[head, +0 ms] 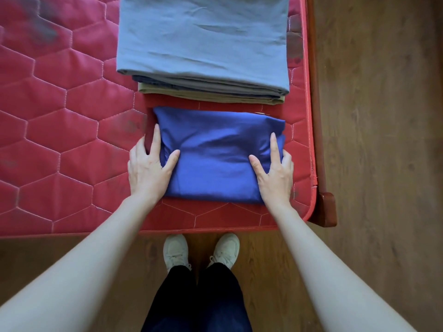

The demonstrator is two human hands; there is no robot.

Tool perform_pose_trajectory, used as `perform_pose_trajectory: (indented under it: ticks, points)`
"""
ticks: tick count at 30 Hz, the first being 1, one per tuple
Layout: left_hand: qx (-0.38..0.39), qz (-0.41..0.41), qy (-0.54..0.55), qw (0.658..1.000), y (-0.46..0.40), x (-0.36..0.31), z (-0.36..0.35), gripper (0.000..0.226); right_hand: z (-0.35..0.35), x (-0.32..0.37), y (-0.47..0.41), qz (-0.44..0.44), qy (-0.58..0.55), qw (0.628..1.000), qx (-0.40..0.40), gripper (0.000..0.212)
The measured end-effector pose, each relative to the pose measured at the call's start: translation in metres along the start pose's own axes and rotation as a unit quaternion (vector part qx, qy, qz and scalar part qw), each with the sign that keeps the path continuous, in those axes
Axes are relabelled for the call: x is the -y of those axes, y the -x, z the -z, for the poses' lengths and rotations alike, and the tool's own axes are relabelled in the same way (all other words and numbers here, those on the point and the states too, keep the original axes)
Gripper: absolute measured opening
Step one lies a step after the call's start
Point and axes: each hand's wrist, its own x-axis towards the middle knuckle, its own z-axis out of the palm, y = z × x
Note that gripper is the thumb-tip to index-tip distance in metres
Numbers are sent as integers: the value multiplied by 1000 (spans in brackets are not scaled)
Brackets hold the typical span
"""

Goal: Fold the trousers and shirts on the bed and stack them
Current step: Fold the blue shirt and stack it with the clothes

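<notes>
A folded dark blue garment lies near the front right corner of the red quilted mattress. My left hand grips its left edge, thumb on top and fingers tucked at the side. On the garment's right edge, my right hand holds it the same way. Just behind it sits a stack of folded clothes: a light blue-grey piece on top, a dark grey one and an olive one underneath.
The mattress's right edge meets a dark wooden bed frame. Wooden floor lies to the right and in front. My feet in white shoes stand at the bed's front edge.
</notes>
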Motion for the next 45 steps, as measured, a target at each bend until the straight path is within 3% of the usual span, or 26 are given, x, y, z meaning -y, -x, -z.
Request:
perform_pose_trajectory:
  ticks: [5,10,18,21,26,38,45]
  points:
    - [61,6,71,996,-13,10,21,82,8,3,-4,-37,-12,998,48,77]
    - [61,-4,27,998,-7,6,22,79,12,6,0,-14,73,997,37,78]
    - [143,-9,216,966,2,27,23,84,16,4,22,-45,-88,991,93,80]
    - [146,-18,247,958,7,29,24,86,14,-1,32,-50,-100,991,78,76]
    - [150,34,313,937,9,26,25,88,10,0,45,-76,-135,984,93,74]
    - [56,-71,248,964,39,3,31,79,28,6,49,-13,-131,990,41,73]
    - [24,-101,195,975,35,-31,50,57,62,12,37,24,-119,992,20,70]
